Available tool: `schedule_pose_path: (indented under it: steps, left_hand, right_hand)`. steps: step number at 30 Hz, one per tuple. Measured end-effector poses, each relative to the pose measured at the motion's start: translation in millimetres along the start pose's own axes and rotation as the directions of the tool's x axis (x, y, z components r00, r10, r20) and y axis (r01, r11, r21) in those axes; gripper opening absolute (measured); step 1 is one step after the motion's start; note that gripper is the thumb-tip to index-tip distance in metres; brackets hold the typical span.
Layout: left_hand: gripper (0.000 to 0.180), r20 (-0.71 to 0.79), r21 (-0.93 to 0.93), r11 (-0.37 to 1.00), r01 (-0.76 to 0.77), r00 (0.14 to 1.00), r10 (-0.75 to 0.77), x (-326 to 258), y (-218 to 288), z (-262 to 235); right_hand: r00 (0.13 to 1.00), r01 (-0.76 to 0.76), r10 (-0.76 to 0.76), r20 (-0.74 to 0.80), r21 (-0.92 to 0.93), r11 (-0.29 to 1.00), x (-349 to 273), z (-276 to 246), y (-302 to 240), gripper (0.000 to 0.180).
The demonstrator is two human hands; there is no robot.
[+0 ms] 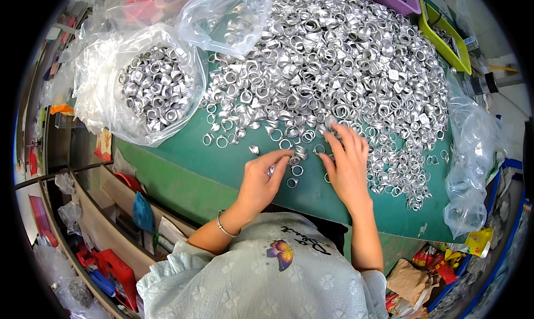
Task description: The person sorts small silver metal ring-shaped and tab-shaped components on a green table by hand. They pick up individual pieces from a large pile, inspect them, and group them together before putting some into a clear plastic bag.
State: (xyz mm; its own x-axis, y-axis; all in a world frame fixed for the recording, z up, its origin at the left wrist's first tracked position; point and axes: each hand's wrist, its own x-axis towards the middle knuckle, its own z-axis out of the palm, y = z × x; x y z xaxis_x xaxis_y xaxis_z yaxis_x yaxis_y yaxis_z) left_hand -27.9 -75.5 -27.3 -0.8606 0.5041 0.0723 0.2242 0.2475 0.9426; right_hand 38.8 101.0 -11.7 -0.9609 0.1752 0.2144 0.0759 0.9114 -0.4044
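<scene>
A large heap of silver-coloured metal rings (pixel 328 74) spreads over a green tabletop (pixel 208 166). My left hand (pixel 257 180) is closed by the near edge of the heap, with a silver ring (pixel 271 170) showing between its thumb and fingers. Several loose rings lie just right of its fingertips, one ring (pixel 292 183) nearest to me. At the heap's near edge, my right hand (pixel 350 166) has its thumb held apart from its bent fingers. Its blurred fingertips touch the rings there, and I see nothing gripped in it.
Left of the heap stands an open clear plastic bag (pixel 192 105) part-filled with rings. Another clear bag (pixel 194 21) lies behind it. A purple basket (pixel 409 6) and a yellow-green basket (pixel 459 57) sit at the far right. Crumpled plastic (pixel 467 169) borders the table's right edge.
</scene>
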Motion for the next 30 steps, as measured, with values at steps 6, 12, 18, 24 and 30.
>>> schedule_pose_path:
  steps: [6, 12, 18, 24, 30]
  left_hand:
    - [0.023, -0.068, 0.279, 0.960, 0.014, 0.998, 0.005, 19, 5, -4]
    - [0.016, 0.044, 0.416, 0.907, -0.070, 0.997, 0.057, 36, 0, 7]
    - [0.019, 0.085, 0.382, 0.914, -0.136, 0.990, 0.111, 21, 6, -5]
    - [0.037, 0.314, -0.461, 0.848, 0.263, 0.942, -0.122, 8, 36, 12]
    - [0.041, 0.313, -0.377, 0.918, 0.123, 0.950, 0.002, 6, 43, 17]
  right_hand:
    - [0.998, -0.038, 0.043, -0.052, 0.108, 0.993, -28, -12, 10, 0.018]
    - [0.989, -0.039, 0.029, -0.145, -0.064, 0.997, 21, 3, -12, 0.013]
    - [0.918, -0.231, 0.372, -0.134, 0.582, 0.780, -8, -5, 0, 0.005]
    - [0.764, -0.265, 0.392, 0.513, 0.803, -0.535, -34, -9, -19, 0.011]
    - [0.747, -0.267, 0.314, 0.585, 0.698, -0.665, -44, -5, -30, 0.012]
